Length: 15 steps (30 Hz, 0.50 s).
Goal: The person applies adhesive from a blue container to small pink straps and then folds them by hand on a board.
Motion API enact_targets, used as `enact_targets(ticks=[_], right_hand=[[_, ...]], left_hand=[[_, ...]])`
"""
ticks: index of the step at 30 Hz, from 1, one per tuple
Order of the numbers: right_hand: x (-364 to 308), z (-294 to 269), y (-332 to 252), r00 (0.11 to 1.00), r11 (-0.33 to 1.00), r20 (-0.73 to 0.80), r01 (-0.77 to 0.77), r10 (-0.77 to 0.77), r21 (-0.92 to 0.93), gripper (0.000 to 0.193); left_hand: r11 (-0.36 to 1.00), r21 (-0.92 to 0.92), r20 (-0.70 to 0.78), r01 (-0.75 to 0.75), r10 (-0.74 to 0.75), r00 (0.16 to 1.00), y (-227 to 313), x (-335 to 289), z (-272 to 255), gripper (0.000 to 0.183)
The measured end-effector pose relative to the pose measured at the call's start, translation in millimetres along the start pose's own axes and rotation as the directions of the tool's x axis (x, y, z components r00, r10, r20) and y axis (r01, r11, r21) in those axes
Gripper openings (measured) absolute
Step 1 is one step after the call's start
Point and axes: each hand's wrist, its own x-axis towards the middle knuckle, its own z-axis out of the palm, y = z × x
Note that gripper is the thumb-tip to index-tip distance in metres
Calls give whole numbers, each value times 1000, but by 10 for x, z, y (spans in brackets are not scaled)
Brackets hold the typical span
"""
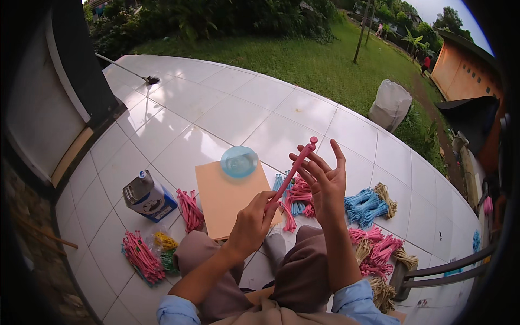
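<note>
My left hand [251,223] is closed around the lower end of a slim pink stick [293,173] with a small knob at its top. The stick tilts up and to the right. Beside its upper part is my right hand [326,187], fingers spread; whether a fingertip touches the stick I cannot tell. Below and beyond the hands, a light blue plastic bowl [239,162] rests on a peach-coloured board [225,203] on the floor. Just behind the stick lie pink and blue bundles of similar thin pieces [301,196].
To the left stand a blue-and-white metal can [150,197], pink bundles [143,257] and a plastic bag with yellow bits [164,241]. Blue [366,207], pink [387,247] and beige bundles [383,292] lie at right, near a dark chair frame [403,281]. A white sack [390,103] stands by the grass.
</note>
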Motion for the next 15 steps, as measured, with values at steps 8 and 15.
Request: enact_targets(ticks=[8,15], right_hand=[[20,5,24,999,999,-18,26,-26,-25,62],[-7,-6,1,988,989,-74,127,-133,-71,55]], left_hand=[[999,32,-36,-36,37,999,-58,-37,89,22],[881,-455,99,128,-93,991,-22,-56,194,35]])
